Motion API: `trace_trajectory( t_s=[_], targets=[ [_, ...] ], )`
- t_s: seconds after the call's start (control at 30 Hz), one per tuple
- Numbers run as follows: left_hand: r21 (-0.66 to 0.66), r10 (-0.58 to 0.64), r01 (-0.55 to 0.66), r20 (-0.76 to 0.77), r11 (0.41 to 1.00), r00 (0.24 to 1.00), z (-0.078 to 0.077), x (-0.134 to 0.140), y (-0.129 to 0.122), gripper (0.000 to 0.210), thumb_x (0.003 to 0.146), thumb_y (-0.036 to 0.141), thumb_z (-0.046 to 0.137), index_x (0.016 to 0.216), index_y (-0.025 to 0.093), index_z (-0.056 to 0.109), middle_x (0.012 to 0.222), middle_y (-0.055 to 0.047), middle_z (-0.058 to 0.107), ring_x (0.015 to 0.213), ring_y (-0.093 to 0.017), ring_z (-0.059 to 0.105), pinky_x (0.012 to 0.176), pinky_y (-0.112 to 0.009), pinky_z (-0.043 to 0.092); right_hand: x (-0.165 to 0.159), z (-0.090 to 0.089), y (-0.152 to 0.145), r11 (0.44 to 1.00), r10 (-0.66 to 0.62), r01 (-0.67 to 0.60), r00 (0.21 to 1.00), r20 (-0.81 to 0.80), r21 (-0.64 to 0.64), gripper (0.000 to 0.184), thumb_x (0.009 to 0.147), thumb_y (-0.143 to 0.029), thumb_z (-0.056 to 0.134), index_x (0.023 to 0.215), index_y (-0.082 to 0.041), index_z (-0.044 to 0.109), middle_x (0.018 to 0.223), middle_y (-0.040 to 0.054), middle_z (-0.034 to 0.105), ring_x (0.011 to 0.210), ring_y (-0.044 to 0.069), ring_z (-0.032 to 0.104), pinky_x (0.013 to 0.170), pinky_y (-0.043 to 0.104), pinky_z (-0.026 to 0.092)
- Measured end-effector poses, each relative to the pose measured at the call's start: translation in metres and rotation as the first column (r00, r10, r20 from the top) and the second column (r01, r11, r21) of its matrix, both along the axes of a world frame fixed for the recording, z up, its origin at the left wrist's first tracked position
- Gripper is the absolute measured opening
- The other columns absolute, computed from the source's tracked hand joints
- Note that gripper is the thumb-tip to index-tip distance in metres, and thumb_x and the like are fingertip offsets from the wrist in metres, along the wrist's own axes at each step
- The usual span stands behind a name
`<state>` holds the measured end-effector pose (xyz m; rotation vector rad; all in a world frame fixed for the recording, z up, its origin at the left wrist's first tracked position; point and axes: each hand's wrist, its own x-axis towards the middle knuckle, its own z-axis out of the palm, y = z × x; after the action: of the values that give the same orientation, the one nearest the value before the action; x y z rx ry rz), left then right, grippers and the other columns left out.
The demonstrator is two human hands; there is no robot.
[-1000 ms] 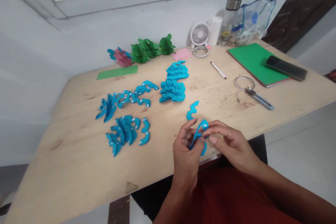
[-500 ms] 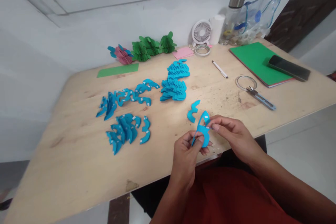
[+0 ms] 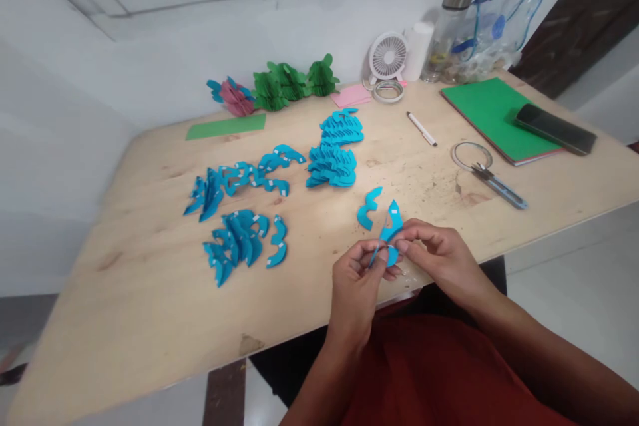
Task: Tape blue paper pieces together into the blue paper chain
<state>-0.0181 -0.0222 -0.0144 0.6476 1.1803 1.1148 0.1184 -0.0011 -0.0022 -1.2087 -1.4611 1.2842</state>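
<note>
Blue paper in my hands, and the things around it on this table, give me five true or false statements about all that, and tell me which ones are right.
1. The left hand holds blue paper. True.
2. The right hand is gripping the bottle. False: it is at the blue paper, close to the left hand.
3. The phone lies partly on the green sheet. True.
4. The pen lies on the green sheet. False: it lies on the table, left of the green sheet.
5. A loose blue piece lies on the table, beyond both hands. True.
</note>
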Motion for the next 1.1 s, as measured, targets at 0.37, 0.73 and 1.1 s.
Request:
trace_trajectory(
  t_s=[0.37, 0.73, 1.1],
  targets=[
    [-0.002, 0.015, -0.015, -0.011, 1.000, 1.000, -0.0010, 0.0007, 0.0003, 0.013, 0.071, 0.026, 0.069, 0.075, 0.014, 0.065, 0.062, -0.003, 0.069, 0.053, -0.013, 0.061, 0.057, -0.025, 0.051, 0.0044, 0.0060, 0.0023, 0.995, 0.042, -0.036, 0.997, 0.064, -0.095, 0.017, 0.082, -0.031, 0.057, 0.073, -0.019, 0.064, 0.079, 0.0028, 0.065, 0.077, 0.016, 0.060, 0.074, 0.030, 0.048],
    [0.025, 0.028, -0.027, -0.045, 0.999, 0.999, 0.0020, 0.0024, -0.0002, 0.010, 0.070, 0.024, 0.070, 0.075, 0.015, 0.070, 0.060, -0.001, 0.068, 0.052, -0.011, 0.060, 0.057, -0.024, 0.052, 0.0049, 0.0033, 0.0006, 0.998, -0.026, 0.009, 0.966, 0.257, 0.065, 0.012, 0.082, -0.024, 0.056, 0.073, -0.020, 0.063, 0.080, 0.0024, 0.068, 0.078, 0.017, 0.062, 0.076, 0.032, 0.048],
    [0.095, 0.096, -0.081, -0.168, 0.992, 0.981, -0.0046, 0.0041, 0.0011, 0.017, 0.060, 0.030, 0.078, 0.068, 0.016, 0.070, 0.067, -0.002, 0.071, 0.063, -0.017, 0.066, 0.064, -0.029, 0.055, 0.0002, 0.0030, -0.0031, 0.971, -0.079, 0.001, 0.946, 0.315, 0.240, 0.013, 0.083, -0.022, 0.055, 0.075, -0.022, 0.065, 0.079, 0.0030, 0.070, 0.078, 0.019, 0.063, 0.073, 0.034, 0.049]
  ],
)
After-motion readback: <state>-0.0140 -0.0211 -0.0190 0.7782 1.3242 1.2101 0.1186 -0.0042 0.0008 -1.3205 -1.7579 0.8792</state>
